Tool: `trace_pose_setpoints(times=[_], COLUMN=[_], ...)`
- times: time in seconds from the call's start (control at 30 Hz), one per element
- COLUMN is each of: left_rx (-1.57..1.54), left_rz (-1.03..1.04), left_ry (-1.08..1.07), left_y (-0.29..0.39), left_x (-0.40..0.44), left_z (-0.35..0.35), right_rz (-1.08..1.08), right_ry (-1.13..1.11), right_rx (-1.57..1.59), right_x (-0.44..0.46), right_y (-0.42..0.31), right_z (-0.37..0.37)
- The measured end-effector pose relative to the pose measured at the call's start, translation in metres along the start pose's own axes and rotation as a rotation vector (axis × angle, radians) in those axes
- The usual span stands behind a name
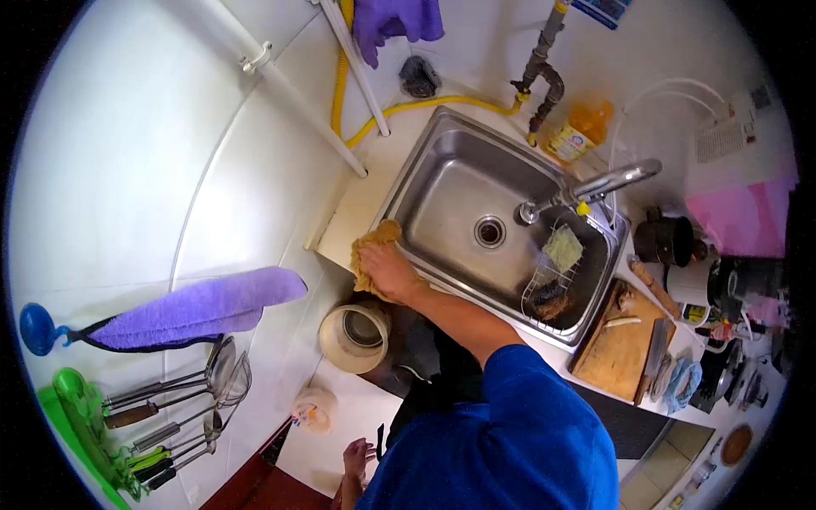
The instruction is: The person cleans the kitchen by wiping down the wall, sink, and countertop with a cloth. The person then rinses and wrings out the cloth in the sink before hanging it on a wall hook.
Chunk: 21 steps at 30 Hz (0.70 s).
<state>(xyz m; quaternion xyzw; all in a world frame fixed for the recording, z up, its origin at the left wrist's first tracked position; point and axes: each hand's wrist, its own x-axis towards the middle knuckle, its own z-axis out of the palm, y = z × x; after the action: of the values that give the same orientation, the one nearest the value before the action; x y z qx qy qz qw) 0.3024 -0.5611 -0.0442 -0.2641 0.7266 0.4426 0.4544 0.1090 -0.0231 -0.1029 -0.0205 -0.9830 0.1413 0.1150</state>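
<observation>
Kitchen, steel sink [442, 195] with curved faucet [619, 177], wooden cutting board [602, 361], hanging cooking utensils [132, 416]

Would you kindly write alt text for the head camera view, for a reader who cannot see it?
Someone's right hand holds a tan cloth against the counter beside a metal sink, while the left hand, seemingly empty, is at lower left. Kitchen utensils hang on the left wall; a wooden board lies right of the sink.

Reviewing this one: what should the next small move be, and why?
Probably slide the tan cloth with the right hand up along the counter toward the yellow hose. The hand holds the cloth at the counter's near corner, and the counter runs on past it beside the sink.
</observation>
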Motion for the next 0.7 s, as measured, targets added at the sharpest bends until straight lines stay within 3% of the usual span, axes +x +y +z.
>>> trace_pose_setpoints(times=[0.07,0.1,0.2,0.23,0.27,0.3,0.37,0.4,0.47,0.5,0.53,0.57,0.63,0.67,0.7], left_rx=[-0.010,0.002,0.014,0.001,-0.013,-0.039,-0.098,-0.096,0.019,0.210,0.400,0.403,0.317,0.270,0.278], left_rz=[0.010,0.021,-0.050,-0.069,-0.089,-0.040,-0.097,-0.109,-0.021,0.201,0.427,0.430,0.157,0.026,-0.015], left_ry=[0.030,0.042,0.127,0.133,0.139,0.145,0.130,0.106,0.159,0.064,-0.040,-0.045,0.036,0.074,0.114], left_y=[0.016,0.023,0.036,0.036,0.021,0.000,-0.006,-0.012,-0.019,-0.017,-0.020,-0.020,-0.012,-0.008,0.009], left_x=[-0.007,-0.011,-0.026,-0.030,-0.030,-0.031,-0.042,-0.046,-0.062,-0.062,-0.060,-0.057,-0.045,-0.038,-0.043], left_z=[0.021,0.026,0.033,0.030,0.021,0.012,0.010,0.008,0.017,0.019,0.018,0.016,0.016,0.019,0.023], right_rz=[0.407,0.560,0.990,0.958,0.951,0.858,0.867,0.874,0.582,0.541,0.498,0.454,0.632,0.379,0.332], right_ry=[0.119,0.393,0.569,0.982,0.971,0.995,0.735,0.723,0.485,0.319,0.401,0.489,0.585,0.265,0.336], right_rx=[0.739,0.810,1.098,1.010,1.136,0.994,0.744,0.757,0.115,-0.081,-0.126,-0.176,0.200,0.035,0.005], right_x=[0.024,0.039,0.084,0.108,0.116,0.126,0.138,0.144,0.144,0.131,0.123,0.116,0.102,0.075,0.068], right_y=[0.020,0.031,0.106,0.151,0.175,0.209,0.258,0.266,0.255,0.231,0.204,0.180,0.120,0.085,0.059], right_z=[-0.015,0.005,-0.045,-0.007,-0.049,-0.055,-0.068,-0.054,-0.042,-0.031,-0.025,-0.019,0.030,0.000,0.018])
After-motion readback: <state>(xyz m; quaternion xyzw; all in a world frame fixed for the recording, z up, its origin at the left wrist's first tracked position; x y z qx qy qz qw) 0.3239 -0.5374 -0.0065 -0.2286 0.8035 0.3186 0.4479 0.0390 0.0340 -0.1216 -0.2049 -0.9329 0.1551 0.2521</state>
